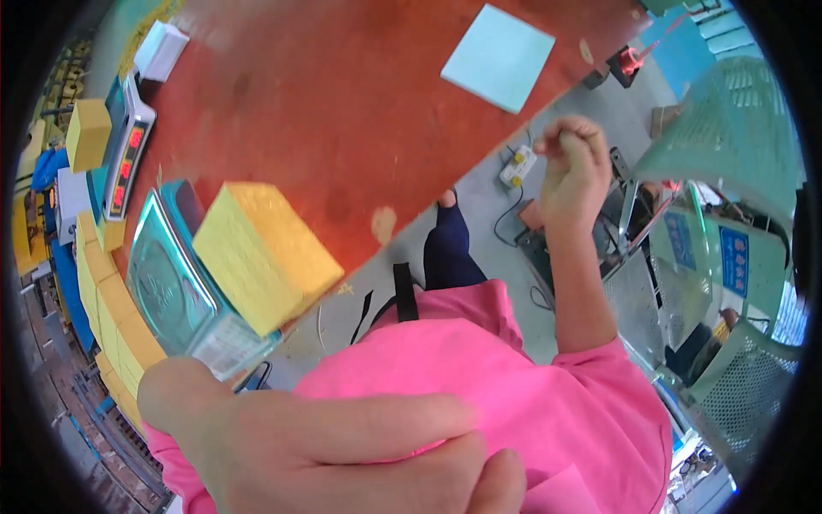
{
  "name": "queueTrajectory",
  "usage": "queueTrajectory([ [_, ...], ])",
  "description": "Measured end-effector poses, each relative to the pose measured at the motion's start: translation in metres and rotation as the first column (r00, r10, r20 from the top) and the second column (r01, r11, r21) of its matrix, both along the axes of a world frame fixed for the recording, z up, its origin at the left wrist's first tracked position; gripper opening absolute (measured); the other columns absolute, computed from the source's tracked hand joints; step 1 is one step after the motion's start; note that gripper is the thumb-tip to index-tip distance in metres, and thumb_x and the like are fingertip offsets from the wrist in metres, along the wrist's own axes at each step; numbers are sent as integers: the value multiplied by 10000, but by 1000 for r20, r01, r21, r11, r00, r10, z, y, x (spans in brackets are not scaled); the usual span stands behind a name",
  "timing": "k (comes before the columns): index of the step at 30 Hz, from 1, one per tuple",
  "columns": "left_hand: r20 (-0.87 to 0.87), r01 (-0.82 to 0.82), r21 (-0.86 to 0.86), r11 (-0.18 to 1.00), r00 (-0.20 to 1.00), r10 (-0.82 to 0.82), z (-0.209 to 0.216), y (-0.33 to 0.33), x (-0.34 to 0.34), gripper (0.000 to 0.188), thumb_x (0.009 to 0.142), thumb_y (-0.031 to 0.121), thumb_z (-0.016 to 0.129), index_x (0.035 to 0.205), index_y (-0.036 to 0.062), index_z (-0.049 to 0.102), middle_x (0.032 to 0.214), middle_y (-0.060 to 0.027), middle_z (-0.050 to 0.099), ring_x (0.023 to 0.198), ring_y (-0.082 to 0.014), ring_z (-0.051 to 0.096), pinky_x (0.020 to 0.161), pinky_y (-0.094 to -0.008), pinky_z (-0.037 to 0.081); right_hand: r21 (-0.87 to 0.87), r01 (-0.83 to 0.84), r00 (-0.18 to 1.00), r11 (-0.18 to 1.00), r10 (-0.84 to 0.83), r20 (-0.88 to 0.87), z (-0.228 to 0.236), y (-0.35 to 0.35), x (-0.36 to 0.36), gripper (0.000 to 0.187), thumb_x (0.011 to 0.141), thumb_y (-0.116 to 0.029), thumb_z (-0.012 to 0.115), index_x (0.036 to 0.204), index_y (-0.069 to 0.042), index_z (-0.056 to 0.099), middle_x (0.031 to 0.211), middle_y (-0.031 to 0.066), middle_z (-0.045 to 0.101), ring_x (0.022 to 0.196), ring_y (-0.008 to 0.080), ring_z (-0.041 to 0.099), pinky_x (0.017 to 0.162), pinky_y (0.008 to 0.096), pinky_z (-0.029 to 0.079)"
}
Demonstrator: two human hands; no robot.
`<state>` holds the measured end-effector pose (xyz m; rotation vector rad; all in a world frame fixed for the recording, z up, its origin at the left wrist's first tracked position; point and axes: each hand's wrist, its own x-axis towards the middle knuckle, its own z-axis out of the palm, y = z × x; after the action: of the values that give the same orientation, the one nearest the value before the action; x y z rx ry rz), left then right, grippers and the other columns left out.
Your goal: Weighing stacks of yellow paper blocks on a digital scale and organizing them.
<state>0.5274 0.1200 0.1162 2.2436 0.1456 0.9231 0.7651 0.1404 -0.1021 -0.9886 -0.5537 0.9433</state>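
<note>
Close to the camera, my left hand (317, 445) reaches across the lower part of the view in front of my pink top (479, 368). Its fingers are bent and pressed together; whatever may be between them is hidden. My right hand (575, 176) is raised off the table's right edge, fingers curled in, with nothing visible in it. A yellow block (257, 257), perhaps stacked paper, stands at the near edge of the red table (325, 103). Beside it is a scale with a shiny metal pan (167, 270). A pale blue square stack (499, 57) lies toward the table's far right.
A display with red digits (128, 167) stands at the left, near a smaller yellow block (88, 135) and a white box (160, 51). Yellow blocks (120, 317) line the left side. A power strip (517, 166) and perforated green chairs (728, 128) are at the right.
</note>
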Motion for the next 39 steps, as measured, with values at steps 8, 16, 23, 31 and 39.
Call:
queueTrajectory([
  [8, -323, -36, -103, 994, 947, 1, -34, -109, -20, 364, 850, 162, 593, 1205, 87, 605, 910, -141, 645, 788, -241, 638, 704, -355, 519, -619, -282, 959, 733, 188, -214, -172, -144, -68, 181, 852, -41, 527, 985, 26, 630, 852, 125, 659, 663, 201, 640, 655, 287, 516],
  [16, -817, -409, -364, 836, 572, -76, -198, -137, -56, 501, 832, 47, 579, 1328, 59, 519, 1054, -161, 652, 903, -352, 628, 826, -409, 503, -653, -319, 947, 687, 262, -187, -252, -107, -92, 217, 857, -69, 512, 986, 63, 627, 866, 135, 663, 717, 211, 666, 625, 316, 537],
  [23, -947, -762, -316, 565, 218, -236, -403, -292, -179, 481, 888, 229, 585, 1329, 50, 515, 1221, -215, 594, 1146, -371, 556, 1002, -436, 434, -699, -295, 718, 652, 634, 288, -395, -105, -165, 203, 804, -29, 579, 963, -3, 702, 841, 99, 712, 787, 172, 689, 707, 315, 545],
  [31, -945, -946, -311, -92, 318, -78, -452, -392, -199, 422, 907, 192, 577, 1297, 32, 559, 1160, -176, 664, 1085, -297, 646, 925, -366, 501, -675, -91, 82, 732, 681, 728, -508, -26, -261, 263, 834, -100, 575, 1075, -3, 617, 966, 174, 650, 929, 338, 667, 760, 430, 556],
  [39, -958, -955, -283, -82, 286, -27, -413, -364, -185, 392, 924, 223, 578, 1253, 11, 592, 1075, -179, 678, 988, -279, 659, 868, -367, 512, -807, -126, -116, 577, 799, 590, -528, -45, -294, 248, 882, -158, 496, 904, -53, 720, 865, 145, 727, 784, 300, 711, 819, 435, 538],
])
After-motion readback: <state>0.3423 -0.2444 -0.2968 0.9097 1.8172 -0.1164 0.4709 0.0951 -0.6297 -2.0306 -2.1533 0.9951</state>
